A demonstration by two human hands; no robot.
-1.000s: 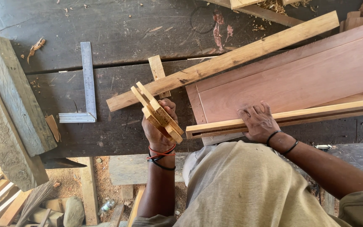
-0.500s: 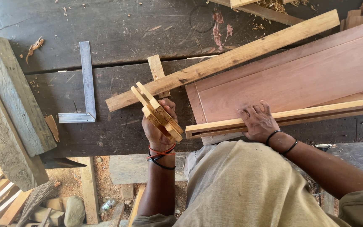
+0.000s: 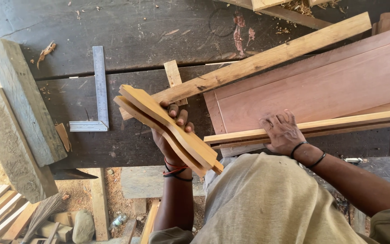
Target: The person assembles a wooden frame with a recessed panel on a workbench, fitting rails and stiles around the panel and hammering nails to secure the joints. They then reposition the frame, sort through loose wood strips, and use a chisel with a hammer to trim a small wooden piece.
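My left hand (image 3: 172,135) grips a pair of curved, yellowish wooden pieces (image 3: 168,126), stacked together and held above the dark workbench (image 3: 136,27). My right hand (image 3: 283,133) rests palm down on two long thin wooden strips (image 3: 339,124) that lie along the near edge of a reddish-brown panelled board (image 3: 321,86). A long pale batten (image 3: 267,58) lies diagonally across the bench just beyond both hands. A short pale offcut (image 3: 173,74) sticks out from under it.
A metal try square (image 3: 98,90) lies on the bench to the left. Two thick grey timber blocks (image 3: 16,117) stand at the left edge. Scrap wood, stones and a bottle lie on the ground below. Shavings and offcuts sit at the top right.
My left hand has turned and raised the curved pieces slightly toward the camera. The right hand stays on the strips.
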